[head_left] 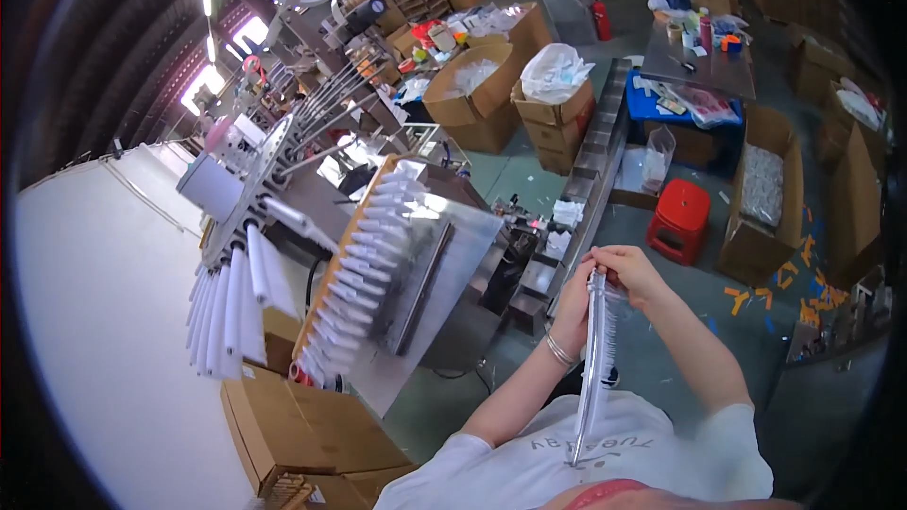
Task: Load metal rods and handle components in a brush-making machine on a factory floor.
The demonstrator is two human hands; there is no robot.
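Observation:
A long, narrow, shiny bundle of clear plastic [592, 359] hangs down in front of my white shirt. It looks like folded film or thin bags, with a ruffled edge along its right side; its exact kind is unclear. My left hand [572, 310] is closed around its upper end, with a bracelet on that wrist. Close against it, my right hand [631, 274] has its fingers bent and pinched at the same top end. The fingertips of both hands meet there and partly hide the plastic.
To the left, a rotary machine [274, 156] carries several white-sleeved rods. Beside it, a wooden-edged rack [345, 255] holds rows of white rolled pieces. A red stool [680, 217], open cartons [763, 198] and a metal table [694, 61] stand to the right. Orange scraps [789, 274] litter the floor.

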